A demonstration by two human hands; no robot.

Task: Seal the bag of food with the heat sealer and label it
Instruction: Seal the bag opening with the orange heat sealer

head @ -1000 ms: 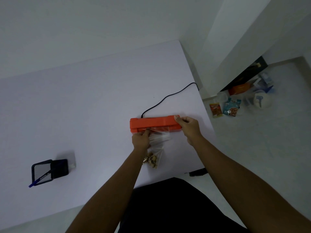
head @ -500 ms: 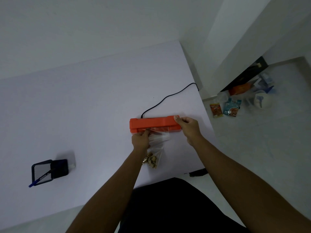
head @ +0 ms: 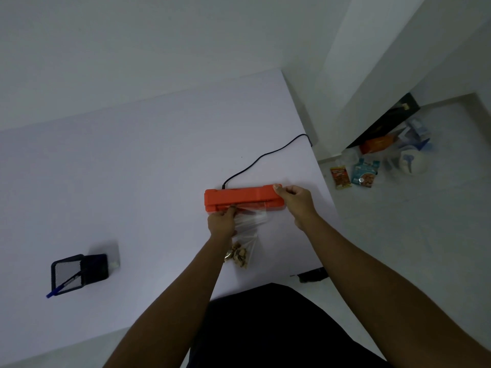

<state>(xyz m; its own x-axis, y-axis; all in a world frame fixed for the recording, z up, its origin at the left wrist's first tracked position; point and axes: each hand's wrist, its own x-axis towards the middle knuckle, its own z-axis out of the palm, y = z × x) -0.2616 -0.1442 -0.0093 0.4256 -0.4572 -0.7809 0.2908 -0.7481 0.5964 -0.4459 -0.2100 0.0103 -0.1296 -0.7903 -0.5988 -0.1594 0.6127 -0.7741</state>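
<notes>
White surface [head: 132,168], wide and mostly bare, cut off at its right edge by the floor [head: 414,248]. Near that right edge, about midway along: orange sealer [head: 239,196], lying long side parallel to the near edge, black cord [head: 263,156] running from its back toward the far right corner and over the edge. Clear bag [head: 248,227] flat on the surface just in front of the sealer, open end tucked into the front slot, brown food [head: 237,257] bunched at the closed end nearest the body. Left hand [head: 222,223] closed on the bag's left side close to the slot, fingers pinching the plastic. Right hand [head: 295,199] curled over the sealer's right end, thumb on top of the lid, fingers wrapped down the end. Lid close to its base; gap too small to judge.

Toward the near left corner, well apart from the sealer: black mesh holder [head: 79,272] with a blue pen [head: 57,289] leaning out, small pale item just beside it, too blurred to name.

On the floor beyond the right edge: black box [head: 390,120] against the wall, orange packet [head: 377,144], white bags [head: 410,160], two small snack packs [head: 353,175].
</notes>
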